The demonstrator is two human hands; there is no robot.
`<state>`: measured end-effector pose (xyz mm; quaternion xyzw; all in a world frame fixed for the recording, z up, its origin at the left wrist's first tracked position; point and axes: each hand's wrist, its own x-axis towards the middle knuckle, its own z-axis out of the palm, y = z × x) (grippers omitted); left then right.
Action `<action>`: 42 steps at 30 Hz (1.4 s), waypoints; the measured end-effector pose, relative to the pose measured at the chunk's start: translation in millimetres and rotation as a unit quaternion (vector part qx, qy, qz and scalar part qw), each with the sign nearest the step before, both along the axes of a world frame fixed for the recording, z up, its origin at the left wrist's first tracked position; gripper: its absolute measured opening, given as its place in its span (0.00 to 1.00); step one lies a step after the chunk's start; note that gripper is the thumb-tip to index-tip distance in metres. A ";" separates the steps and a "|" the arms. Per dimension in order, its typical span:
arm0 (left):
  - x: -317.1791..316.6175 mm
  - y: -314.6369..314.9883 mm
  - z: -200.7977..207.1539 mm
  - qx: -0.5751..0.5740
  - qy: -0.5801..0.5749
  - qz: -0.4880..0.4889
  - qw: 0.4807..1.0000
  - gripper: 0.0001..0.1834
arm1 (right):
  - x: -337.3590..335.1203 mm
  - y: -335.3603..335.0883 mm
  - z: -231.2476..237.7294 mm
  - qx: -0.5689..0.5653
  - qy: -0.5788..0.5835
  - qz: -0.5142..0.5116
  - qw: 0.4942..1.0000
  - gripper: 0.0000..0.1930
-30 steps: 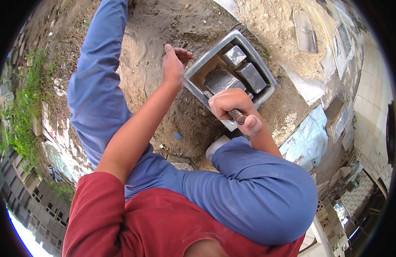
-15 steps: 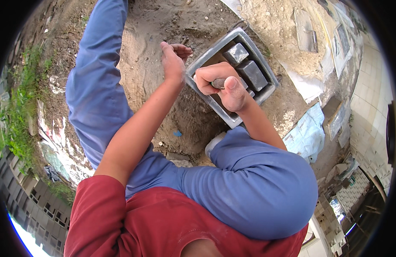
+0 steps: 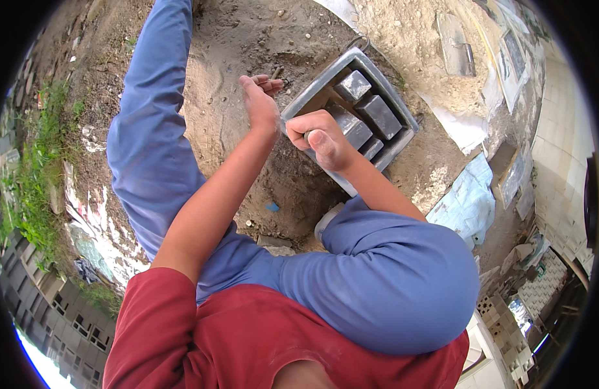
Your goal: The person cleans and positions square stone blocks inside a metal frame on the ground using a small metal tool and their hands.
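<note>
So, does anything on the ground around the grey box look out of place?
A small blue scrap lies on brown soil, seen between the left forearm and right forearm; its bright colour looks odd.

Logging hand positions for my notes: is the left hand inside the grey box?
No, the left hand is over the bare dirt, just to the left of the grey box.

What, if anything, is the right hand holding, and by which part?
The right hand grips what seems a handle, close behind its visible end; the rest is hidden.
</note>
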<state>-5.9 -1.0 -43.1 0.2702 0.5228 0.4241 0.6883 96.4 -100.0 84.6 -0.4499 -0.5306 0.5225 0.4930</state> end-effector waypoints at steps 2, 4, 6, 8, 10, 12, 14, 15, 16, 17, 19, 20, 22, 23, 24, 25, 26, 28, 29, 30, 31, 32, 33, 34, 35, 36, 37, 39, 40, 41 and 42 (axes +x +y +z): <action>-2.5 0.7 -1.7 -0.007 -0.006 0.004 1.000 0.36 | 1.1 2.1 8.5 -0.014 0.003 -0.003 1.000 0.41; -3.0 -1.1 0.0 0.008 -0.017 0.002 1.000 0.36 | 5.1 0.2 23.1 -0.024 0.001 -0.010 1.000 0.46; -1.9 -2.7 1.1 0.002 -0.015 0.000 1.000 0.36 | 4.5 -4.9 6.9 -0.025 -0.008 -0.016 1.000 0.47; -1.4 -0.5 2.3 0.005 -0.018 0.000 1.000 0.36 | 5.7 -6.2 -3.5 -0.012 -0.007 0.012 1.000 0.47; -2.2 -2.4 1.3 -0.019 0.007 -0.003 1.000 0.37 | 6.6 -5.9 -4.7 -0.020 -0.009 0.013 1.000 0.47; -4.6 -1.2 -5.8 -0.011 -0.006 -0.006 1.000 0.37 | 0.4 -2.7 -1.9 -0.036 -0.008 0.016 0.999 0.46; -7.4 0.3 -11.1 -0.008 -0.018 -0.001 1.000 0.37 | -1.3 3.7 6.9 -0.039 -0.005 0.005 0.999 0.46; -4.6 0.7 -7.8 -0.007 -0.018 -0.006 1.000 0.37 | 0.3 4.4 19.8 -0.043 -0.007 -0.011 0.999 0.46; -0.8 3.1 -4.8 0.006 -0.034 -0.003 0.999 0.38 | 1.9 4.9 33.9 -0.016 -0.004 -0.026 1.000 0.45; -3.2 -0.6 -4.5 0.012 -0.044 0.005 0.999 0.38 | 2.8 4.4 33.5 0.011 0.003 -0.031 0.999 0.44; 2.6 -0.6 0.4 0.001 -0.052 -0.002 0.999 0.38 | 6.8 5.8 -4.4 0.011 0.019 -0.011 1.000 0.40; -4.4 -0.5 -4.9 -0.003 -0.036 0.003 0.999 0.38 | 0.7 5.1 -12.7 0.010 0.020 -0.009 1.000 0.40; -6.4 3.4 -10.0 -0.016 -0.024 0.005 1.000 0.38 | -1.5 10.4 -15.8 0.031 -0.007 0.042 0.999 0.39; -6.0 2.0 -8.9 -0.013 -0.026 0.003 1.000 0.38 | -2.1 9.4 -12.7 0.033 -0.009 0.041 0.999 0.39; -4.1 0.7 -8.3 -0.016 -0.027 0.000 1.000 0.38 | -1.3 8.5 -9.1 0.016 0.003 0.018 1.000 0.38; -1.3 0.9 -8.3 -0.019 -0.028 -0.003 0.999 0.39 | 0.3 8.3 -5.6 -0.002 0.017 -0.005 1.000 0.37; -2.9 1.1 -7.2 -0.017 -0.032 0.014 0.999 0.38 | -0.5 9.7 3.5 -0.011 0.038 -0.017 0.999 0.36; -4.0 3.6 1.5 -0.010 -0.040 0.015 0.999 0.38 | 4.4 11.3 18.7 0.016 0.044 -0.009 0.999 0.36; -5.8 -0.3 4.0 -0.003 -0.052 0.015 0.999 0.38 | 4.9 7.4 20.1 0.044 0.048 -0.002 0.998 0.36; -0.8 2.0 4.5 -0.002 -0.051 0.016 0.999 0.38 | 1.4 8.4 4.9 0.018 0.063 -0.019 0.998 0.38; -0.8 -1.9 5.9 -0.005 -0.055 0.008 0.998 0.38 | -1.9 2.0 -5.1 0.016 0.058 -0.027 0.998 0.38; -4.5 -2.9 0.1 -0.019 -0.047 0.005 0.999 0.39 | -3.5 2.9 -13.5 0.012 0.035 -0.010 0.999 0.39; -5.2 -0.4 -2.8 -0.028 -0.039 0.006 0.999 0.39 | -2.2 7.4 -19.4 0.012 0.010 0.011 1.000 0.40; -2.8 2.5 -6.3 -0.031 -0.037 -0.001 0.999 0.40 | -1.1 8.0 -24.0 0.014 0.025 0.018 0.999 0.40; -3.0 3.4 -6.7 -0.027 -0.034 0.005 0.999 0.40 | -2.8 8.2 -18.7 0.017 0.028 0.024 0.999 0.40; -3.3 2.5 -7.6 -0.022 -0.028 0.005 0.999 0.40 | -3.9 8.0 -7.3 -0.015 0.012 0.009 1.000 0.44; -4.5 1.9 -9.0 -0.018 -0.022 0.004 1.000 0.40 | -3.2 8.6 4.7 -0.048 -0.004 -0.007 0.999 0.47; -3.6 0.4 -5.8 -0.026 -0.035 -0.002 0.999 0.41 | 2.8 0.3 30.6 -0.039 0.008 -0.018 0.999 0.48; -5.0 0.0 -3.1 -0.020 -0.043 -0.002 0.999 0.41 | 0.2 -4.6 23.2 -0.023 0.021 -0.011 0.999 0.46; -5.5 2.0 0.6 -0.009 -0.055 0.000 0.998 0.42 | 0.7 -4.4 14.4 -0.001 0.031 -0.002 1.000 0.43; -6.3 2.7 0.1 -0.014 -0.039 0.000 0.999 0.42 | 2.8 -7.7 -0.9 0.014 0.014 0.006 1.000 0.44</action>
